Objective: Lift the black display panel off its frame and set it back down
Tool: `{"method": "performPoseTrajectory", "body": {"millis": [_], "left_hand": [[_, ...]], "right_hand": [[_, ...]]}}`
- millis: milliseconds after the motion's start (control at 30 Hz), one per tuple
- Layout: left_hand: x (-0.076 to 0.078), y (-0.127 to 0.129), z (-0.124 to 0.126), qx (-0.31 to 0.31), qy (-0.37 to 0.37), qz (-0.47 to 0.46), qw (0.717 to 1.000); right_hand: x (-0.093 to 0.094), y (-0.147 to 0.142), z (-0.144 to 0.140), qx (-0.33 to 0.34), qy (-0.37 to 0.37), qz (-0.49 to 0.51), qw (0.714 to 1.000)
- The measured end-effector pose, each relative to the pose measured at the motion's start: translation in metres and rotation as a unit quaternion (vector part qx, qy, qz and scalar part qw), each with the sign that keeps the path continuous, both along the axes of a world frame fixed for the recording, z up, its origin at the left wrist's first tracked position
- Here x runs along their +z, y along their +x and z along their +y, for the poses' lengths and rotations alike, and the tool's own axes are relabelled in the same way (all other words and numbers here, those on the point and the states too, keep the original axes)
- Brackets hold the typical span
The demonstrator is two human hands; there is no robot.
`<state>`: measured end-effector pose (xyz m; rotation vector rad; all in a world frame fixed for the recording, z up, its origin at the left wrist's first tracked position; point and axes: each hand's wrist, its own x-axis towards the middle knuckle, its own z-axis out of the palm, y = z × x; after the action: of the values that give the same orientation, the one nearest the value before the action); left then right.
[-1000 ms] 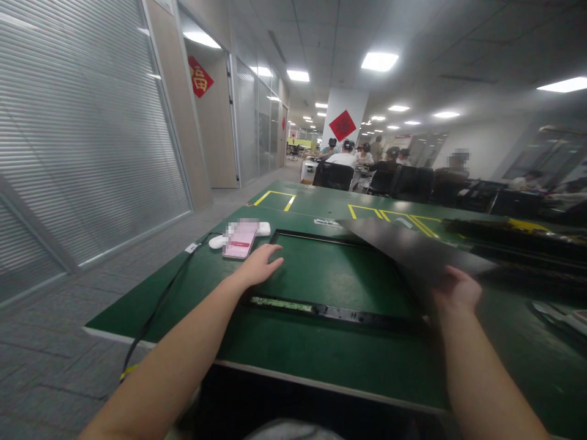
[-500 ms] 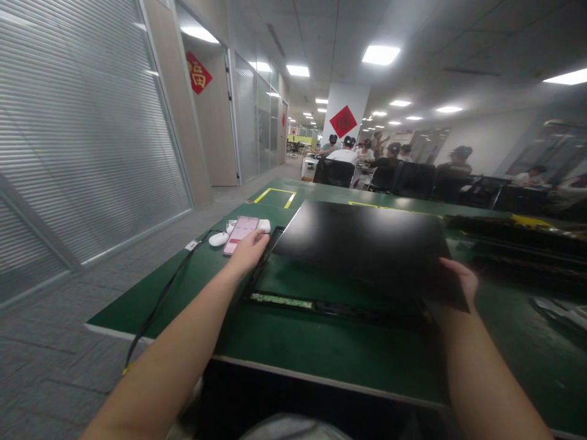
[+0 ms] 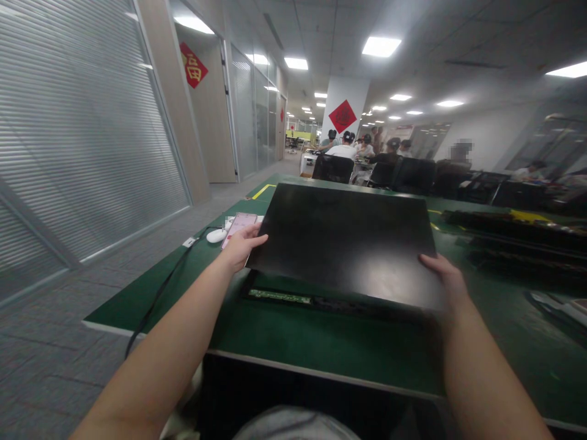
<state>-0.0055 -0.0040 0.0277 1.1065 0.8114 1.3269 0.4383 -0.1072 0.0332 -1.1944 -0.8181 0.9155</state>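
A thin black display panel (image 3: 343, 235) is held above the green table, tilted, with light glinting off its glossy face. My left hand (image 3: 243, 245) grips its left edge, thumb on top. On the right edge, my right hand (image 3: 444, 275) does the same, its other fingers hidden beneath. Under the panel lies a black frame (image 3: 367, 310), mostly covered, with a green circuit strip (image 3: 279, 296) along its near side. Just beyond my left hand rests a phone (image 3: 238, 226) with a pinkish screen, beside a white mouse-like object (image 3: 216, 236).
The green table (image 3: 330, 351) carries a stack of dark strips (image 3: 513, 244) at the right. A black cable (image 3: 160, 293) hangs over its left edge. Several people sit behind black chairs (image 3: 332, 168) in the background. Blinds-covered glass (image 3: 92, 122) stands at the left.
My left hand has closed on the panel's left edge. The panel has moved left and toward me, covering more of the frame. My right hand has shifted slightly left with it.
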Motion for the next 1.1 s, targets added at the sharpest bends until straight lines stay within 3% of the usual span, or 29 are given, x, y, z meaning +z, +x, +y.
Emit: {"method": "performPoseTrajectory", "body": {"millis": [133, 433, 800, 1100], "left_hand": [[0.0, -0.002, 0.001, 0.03, 0.047, 0.009, 0.998], [0.0, 0.0, -0.001, 0.045, 0.119, 0.001, 0.992], [0.0, 0.006, -0.006, 0.001, 0.047, 0.051, 0.998], [-0.003, 0.012, -0.01, 0.041, 0.032, 0.076, 0.996]], "right_hand": [[-0.006, -0.002, 0.006, 0.048, 0.016, -0.019, 0.999], [-0.014, -0.001, 0.017, -0.006, 0.069, -0.049, 0.996], [-0.024, 0.006, 0.022, 0.006, -0.016, -0.008, 1.0], [-0.025, 0.008, 0.024, 0.021, -0.071, 0.01, 0.997]]}}
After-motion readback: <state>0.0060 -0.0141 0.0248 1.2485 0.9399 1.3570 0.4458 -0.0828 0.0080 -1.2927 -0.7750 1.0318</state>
